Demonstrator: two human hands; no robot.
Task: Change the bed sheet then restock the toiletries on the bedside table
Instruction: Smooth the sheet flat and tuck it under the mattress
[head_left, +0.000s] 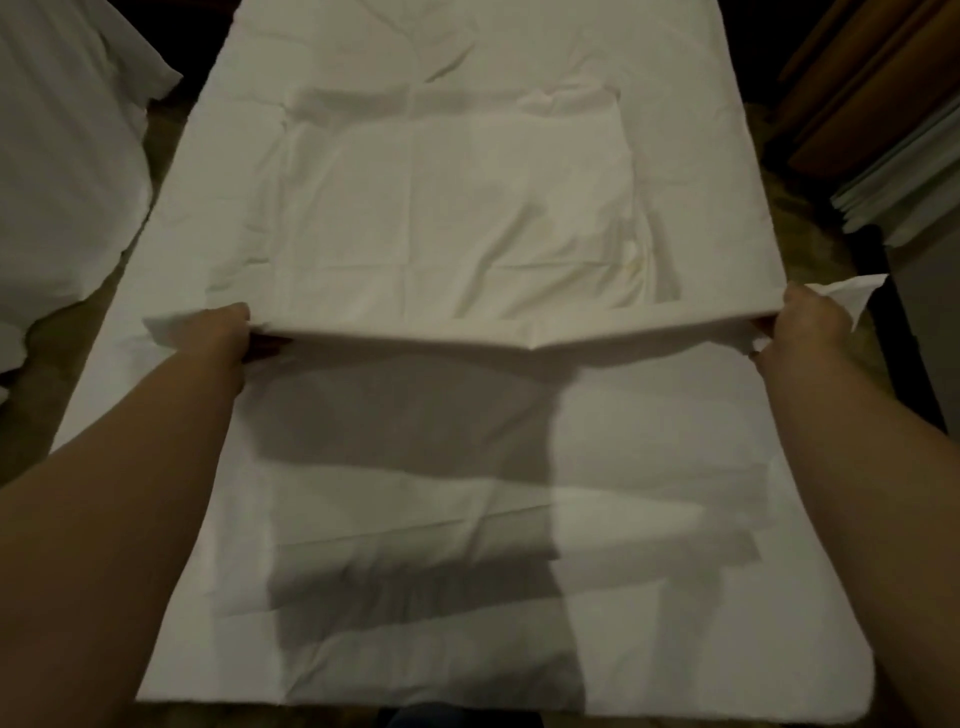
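Sheet-spreading step: left hand (226, 332) and right hand (808, 325) each grip closed on the sheet (447, 218) edge above the bed (467, 519); next, probably draw it flat.

You see through one head-worn wide-angle camera, looking steeply forward and down, close over the white-sheeted bed (467, 208).

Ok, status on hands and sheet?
Left grip and right grip each hold the folded white cotton bed sheet, stretched over the bed. Nothing in the way.
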